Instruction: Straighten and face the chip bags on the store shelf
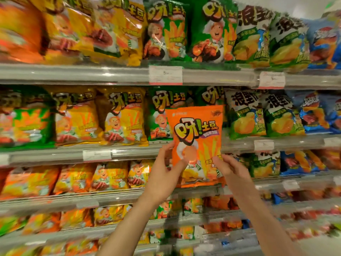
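Observation:
An orange chip bag [198, 130] is held upright in front of the shelves, its printed face toward me. My left hand [166, 169] pinches its lower left edge, thumb across the front. My right hand [230, 168] grips its lower right part with curled fingers. The bag covers part of the green bags [160, 115] on the second shelf and the row below. Yellow bags [121, 115] stand to the left on that shelf, some leaning.
The top shelf carries yellow, green [212, 32] and white-green bags [252, 36], with blue bags [324, 45] at the right. Price tags [165, 75] hang on the shelf rails. Lower shelves hold several more orange and yellow bags [108, 178].

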Motion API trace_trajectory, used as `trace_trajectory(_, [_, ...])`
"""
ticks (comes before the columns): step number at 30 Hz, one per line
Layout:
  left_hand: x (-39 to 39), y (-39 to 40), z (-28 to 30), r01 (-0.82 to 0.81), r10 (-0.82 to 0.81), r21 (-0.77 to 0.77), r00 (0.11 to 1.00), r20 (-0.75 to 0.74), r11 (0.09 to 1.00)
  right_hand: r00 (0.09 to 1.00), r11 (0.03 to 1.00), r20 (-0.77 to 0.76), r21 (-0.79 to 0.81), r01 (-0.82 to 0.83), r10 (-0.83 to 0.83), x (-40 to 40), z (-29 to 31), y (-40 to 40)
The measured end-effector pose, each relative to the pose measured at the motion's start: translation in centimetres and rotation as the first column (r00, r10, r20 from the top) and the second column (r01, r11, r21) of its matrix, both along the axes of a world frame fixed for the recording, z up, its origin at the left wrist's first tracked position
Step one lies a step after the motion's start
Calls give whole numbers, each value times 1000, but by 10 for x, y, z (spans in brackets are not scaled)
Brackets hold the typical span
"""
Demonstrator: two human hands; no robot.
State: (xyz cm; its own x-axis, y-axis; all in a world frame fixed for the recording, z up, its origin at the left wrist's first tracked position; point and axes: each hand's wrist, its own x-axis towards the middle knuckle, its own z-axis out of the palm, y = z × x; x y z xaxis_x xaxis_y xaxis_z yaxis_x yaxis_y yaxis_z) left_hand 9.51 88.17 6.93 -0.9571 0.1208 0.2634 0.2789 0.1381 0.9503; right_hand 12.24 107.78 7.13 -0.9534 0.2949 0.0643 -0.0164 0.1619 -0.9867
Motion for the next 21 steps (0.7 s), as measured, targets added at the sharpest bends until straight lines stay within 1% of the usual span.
trace_trajectory(5, [37,-118,-16,-70,70,-4,998,5,998,992,993,54,-13,-116,116,26,-15,-109])
trace_trajectory(8, [55,-185,-21,-148,148,5,989,28,989,979,981,60,-26,-194,195,30,-26,-174])
trace_trajectory(11, [66,-245,-18,-208,208,15,978,21,978,964,964,41,22,-265,264,23,-21,-233])
trace_trajectory(14, [67,-298,-18,-297,296,43,955,10,954,939,936,58,81,-344,340,7,-14,-285])
trace_trajectory(17, [59,-341,-16,-363,363,46,932,22,930,907,903,80,86,-420,414,-11,-6,-329])
trace_trajectory(21, [34,-389,-11,-447,447,7,894,-46,895,891,884,45,114,-454,452,-42,0,-376])
